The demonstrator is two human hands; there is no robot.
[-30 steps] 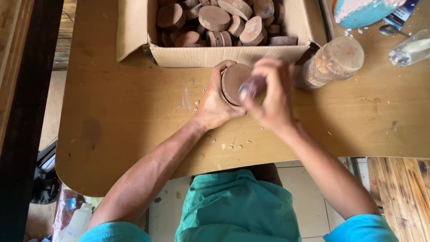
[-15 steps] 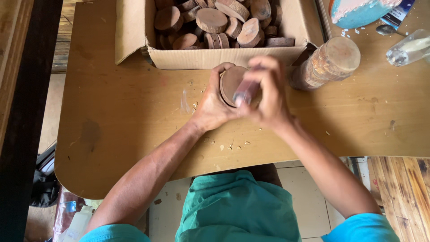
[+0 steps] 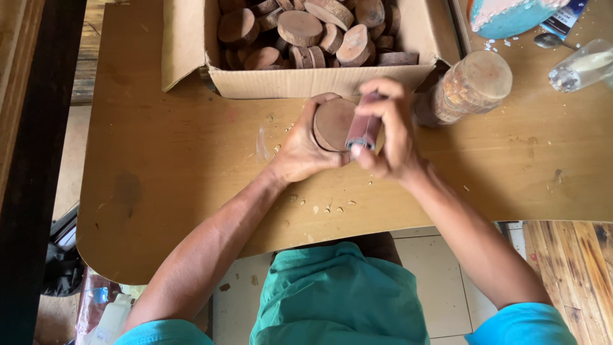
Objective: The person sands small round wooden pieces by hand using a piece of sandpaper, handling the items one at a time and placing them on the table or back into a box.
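Left hand (image 3: 305,148) cups a round wooden disc (image 3: 333,123), held on edge with its flat cut face turned toward the right hand; fingers wrapped round the rim, thumb over the top. Right hand (image 3: 389,131) is closed around a small reddish-brown block (image 3: 363,123), looks like a sanding block, though I can't be sure. Its long axis runs roughly toward and away from the person, slightly tilted, and it lies flat against the right part of the disc's face. So block and disc are touching, with the disc just left of the right fingers. Both hands are equally close; they meet at the disc.

All this sits over the tabletop (image 3: 179,166) just in front of the near wall of an open cardboard box (image 3: 306,82), about mid-width of the table. The box is full of similar wood slices (image 3: 300,28), piled loosely. Right of the hands, near the box's corner, stands a cylinder with a round wooden top (image 3: 471,86), close to the right hand but apart from it. At the far right edge lies a clear bottle (image 3: 584,65) on its side.

Surface is plain board with pale crumbs (image 3: 329,207) scattered near the front edge below the hands. Tiled floor below the table, plank flooring at right.
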